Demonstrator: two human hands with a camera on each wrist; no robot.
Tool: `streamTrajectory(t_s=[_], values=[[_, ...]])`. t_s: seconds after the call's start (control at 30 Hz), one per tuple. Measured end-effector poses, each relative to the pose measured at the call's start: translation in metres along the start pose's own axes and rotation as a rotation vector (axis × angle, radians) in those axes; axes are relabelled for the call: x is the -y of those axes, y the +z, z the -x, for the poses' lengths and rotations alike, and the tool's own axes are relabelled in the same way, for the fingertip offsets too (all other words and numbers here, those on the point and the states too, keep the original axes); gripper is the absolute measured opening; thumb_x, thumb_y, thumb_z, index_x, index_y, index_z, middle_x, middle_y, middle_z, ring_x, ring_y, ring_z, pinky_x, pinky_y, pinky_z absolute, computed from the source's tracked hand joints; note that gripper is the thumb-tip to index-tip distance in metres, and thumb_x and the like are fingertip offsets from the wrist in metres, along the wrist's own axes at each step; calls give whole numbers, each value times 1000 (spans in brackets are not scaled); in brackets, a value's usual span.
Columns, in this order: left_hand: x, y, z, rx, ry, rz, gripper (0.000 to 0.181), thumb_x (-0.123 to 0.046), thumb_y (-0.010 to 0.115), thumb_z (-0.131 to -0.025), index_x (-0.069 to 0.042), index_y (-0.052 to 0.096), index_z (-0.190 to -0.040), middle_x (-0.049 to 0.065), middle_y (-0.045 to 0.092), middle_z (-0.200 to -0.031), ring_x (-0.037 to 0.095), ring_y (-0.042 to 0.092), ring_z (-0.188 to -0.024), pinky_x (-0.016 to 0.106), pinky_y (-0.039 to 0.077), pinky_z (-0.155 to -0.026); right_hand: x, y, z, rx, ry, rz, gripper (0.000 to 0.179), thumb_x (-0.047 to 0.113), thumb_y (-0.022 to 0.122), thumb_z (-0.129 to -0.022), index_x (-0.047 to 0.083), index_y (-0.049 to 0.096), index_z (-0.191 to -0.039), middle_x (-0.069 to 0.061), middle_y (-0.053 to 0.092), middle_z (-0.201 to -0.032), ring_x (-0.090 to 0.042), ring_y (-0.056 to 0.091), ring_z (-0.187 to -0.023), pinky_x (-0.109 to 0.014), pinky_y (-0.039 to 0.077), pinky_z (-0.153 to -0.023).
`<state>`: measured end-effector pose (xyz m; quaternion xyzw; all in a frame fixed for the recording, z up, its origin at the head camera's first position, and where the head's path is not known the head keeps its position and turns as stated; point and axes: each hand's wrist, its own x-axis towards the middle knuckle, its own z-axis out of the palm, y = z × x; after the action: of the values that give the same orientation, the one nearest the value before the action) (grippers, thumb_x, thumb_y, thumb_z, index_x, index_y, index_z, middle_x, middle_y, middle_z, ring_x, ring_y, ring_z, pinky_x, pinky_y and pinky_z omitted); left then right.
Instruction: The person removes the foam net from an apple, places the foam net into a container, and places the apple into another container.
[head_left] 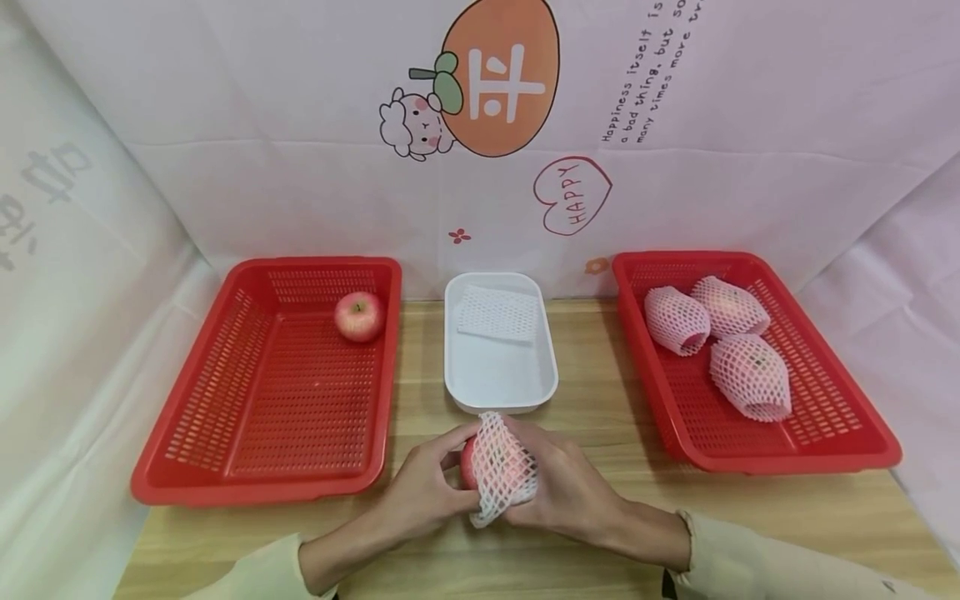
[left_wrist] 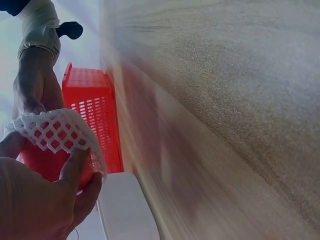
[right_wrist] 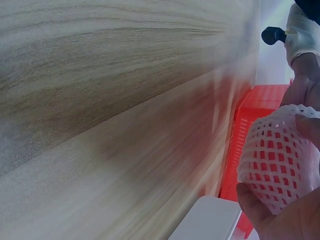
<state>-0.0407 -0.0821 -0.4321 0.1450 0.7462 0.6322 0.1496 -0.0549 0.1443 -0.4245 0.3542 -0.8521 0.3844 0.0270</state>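
Cream cuffs (head_left: 258, 575) at the bottom edge lead to 2 hands meeting at lower centre, around 1 red apple (head_left: 468, 465) partly covered by a white foam net (head_left: 502, 467). The left hand (head_left: 427, 492) curls about the apple's bare side, fingers at the net's edge; the right hand (head_left: 566, 483) grips the netted side. Fitting the net seems the step in hand (about half done, I'd judge): the next move calls for easing the mesh over the exposed red skin without tearing it. At right, a red plastic basket (head_left: 757, 462) holds 3 netted apples (head_left: 750, 375); upper centre, a white tray (head_left: 498, 375) holds 1 flat spare net (head_left: 498, 314); another apple (head_left: 360, 317) sits in the left basket (head_left: 262, 492).
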Motion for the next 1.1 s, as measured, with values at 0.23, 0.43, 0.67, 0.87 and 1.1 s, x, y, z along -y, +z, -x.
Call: streamTrajectory(t_s=[0.23, 0.43, 0.67, 0.87, 1.1], values=[[0, -5, 2, 26, -3, 14, 82, 2, 80, -79, -4, 51, -155, 19, 57, -152, 39, 60, -133, 37, 51, -109, 1, -5, 1, 1, -26, 40, 101, 34, 102, -69, 0, 53, -150, -10, 71, -134, -22, 72, -115, -38, 62, -95], [-5, -7, 3, 24, -26, 22, 81, 1, 82, -79, -6, 53, -154, 18, 57, -152, 40, 61, -132, 34, 54, -103, 2, -11, 0, 4, -57, 67, 100, 43, 100, -69, 1, 56, -149, -7, 73, -132, -18, 73, -112, -34, 63, -91], [-11, -11, 3, -8, -44, -23, 82, 1, 82, -74, -9, 57, -152, 19, 62, -146, 40, 66, -125, 31, 58, -92, -3, -23, -4, 54, -92, 42, 94, 33, 100, -70, 0, 59, -148, -10, 72, -135, -22, 73, -116, -33, 62, -93], [-17, -16, 3, -33, -68, -50, 83, -4, 84, -74, -10, 57, -152, 18, 60, -148, 42, 64, -127, 35, 56, -97, -7, -33, -7, 48, -132, 55, 83, 30, 98, -73, 1, 64, -143, -11, 75, -128, -23, 76, -109, -22, 60, -91], [-21, -19, 4, -40, -76, -48, 82, -7, 86, -75, -11, 57, -151, 19, 59, -148, 43, 63, -128, 36, 57, -95, -7, -38, -6, 19, -147, 19, 68, 17, 97, -74, 3, 71, -135, -9, 77, -122, -22, 78, -102, -19, 59, -88]])
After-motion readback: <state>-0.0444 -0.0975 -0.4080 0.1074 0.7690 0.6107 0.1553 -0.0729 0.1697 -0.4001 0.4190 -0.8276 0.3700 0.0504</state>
